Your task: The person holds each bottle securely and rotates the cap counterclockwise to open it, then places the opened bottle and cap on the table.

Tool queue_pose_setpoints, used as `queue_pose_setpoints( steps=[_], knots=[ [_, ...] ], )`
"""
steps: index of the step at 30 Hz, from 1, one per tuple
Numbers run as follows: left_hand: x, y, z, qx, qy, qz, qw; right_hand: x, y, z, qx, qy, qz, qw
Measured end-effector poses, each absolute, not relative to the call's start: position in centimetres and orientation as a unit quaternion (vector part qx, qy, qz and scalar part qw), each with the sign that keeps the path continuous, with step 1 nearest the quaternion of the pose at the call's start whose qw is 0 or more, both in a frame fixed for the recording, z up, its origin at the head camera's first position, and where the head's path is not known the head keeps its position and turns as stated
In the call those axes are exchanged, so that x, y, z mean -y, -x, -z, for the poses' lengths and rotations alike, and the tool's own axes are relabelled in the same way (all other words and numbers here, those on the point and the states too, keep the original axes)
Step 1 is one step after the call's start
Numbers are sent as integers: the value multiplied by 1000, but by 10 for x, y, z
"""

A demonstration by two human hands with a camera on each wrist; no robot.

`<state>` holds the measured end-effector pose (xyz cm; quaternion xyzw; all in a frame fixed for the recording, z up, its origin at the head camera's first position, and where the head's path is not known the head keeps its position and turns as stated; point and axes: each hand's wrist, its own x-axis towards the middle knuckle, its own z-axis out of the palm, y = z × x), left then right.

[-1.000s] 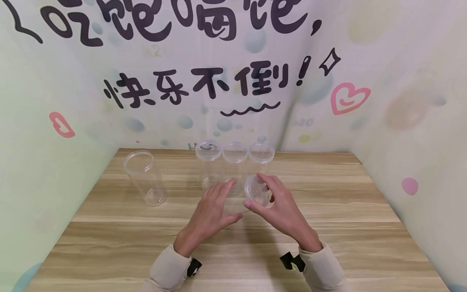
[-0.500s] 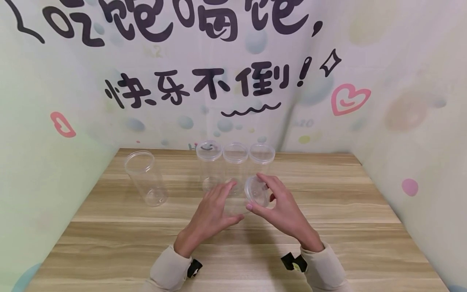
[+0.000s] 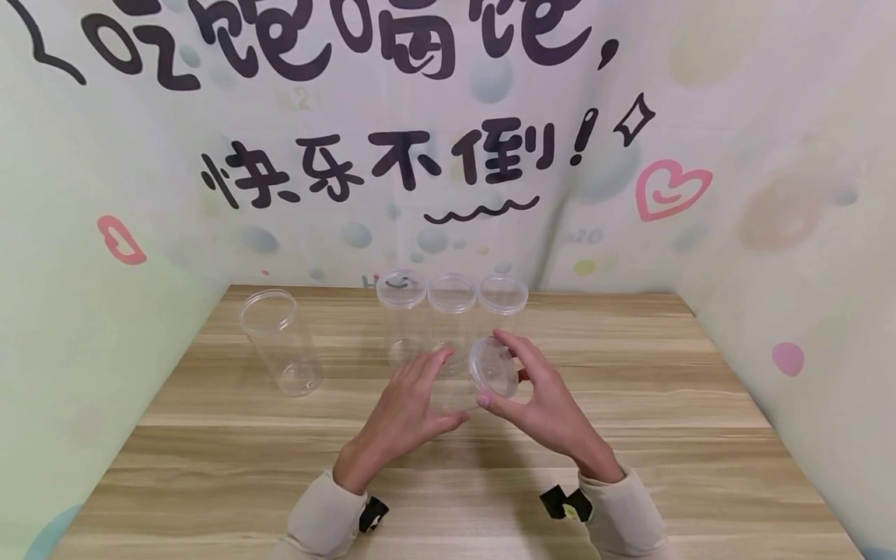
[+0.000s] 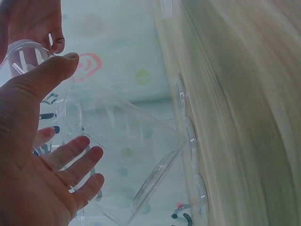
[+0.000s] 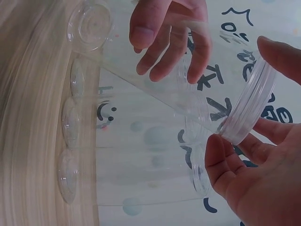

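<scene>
A clear plastic jar [image 4: 136, 136] is held tilted between both hands, its base pointing down and to the left in the head view. Around its body curve the fingers and thumb of my left hand [image 3: 397, 408], with the fingertips showing through the plastic. At the upper end, my right hand [image 3: 542, 406] grips the clear ridged lid [image 5: 249, 104] by its edge, thumb on one side and fingers on the other. The lid sits at the jar's mouth and faces up toward the right. The jar's outline is faint against the wood in the head view.
Three lidded clear jars, left [image 3: 402, 311], middle [image 3: 451, 303] and right [image 3: 502, 303], stand upright in a row behind my hands. Another clear jar [image 3: 280, 342] stands apart at the left. A printed curtain wall [image 3: 448, 179] rises behind the wooden table [image 3: 651, 435].
My right thumb has shifted slightly to the right along the lid's lower edge. The left hand and the standing jars keep their places.
</scene>
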<state>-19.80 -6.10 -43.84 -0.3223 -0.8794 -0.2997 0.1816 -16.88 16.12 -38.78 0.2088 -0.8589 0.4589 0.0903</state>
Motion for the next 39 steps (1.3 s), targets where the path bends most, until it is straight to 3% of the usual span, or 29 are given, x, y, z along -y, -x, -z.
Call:
queue_pose_setpoints(
  steps=[12, 19, 27, 39],
  knots=[
    [61, 198, 438, 879, 323, 301, 179, -163, 168, 384, 852, -230, -466, 66],
    [61, 198, 436, 879, 320, 300, 187, -162, 168, 384, 855, -237, -455, 77],
    [57, 198, 437, 892, 297, 260, 221, -160, 169, 387, 867, -134, -470, 96],
    [54, 195, 437, 897, 292, 222, 246, -153, 168, 384, 899, -82, -423, 82]
  ],
)
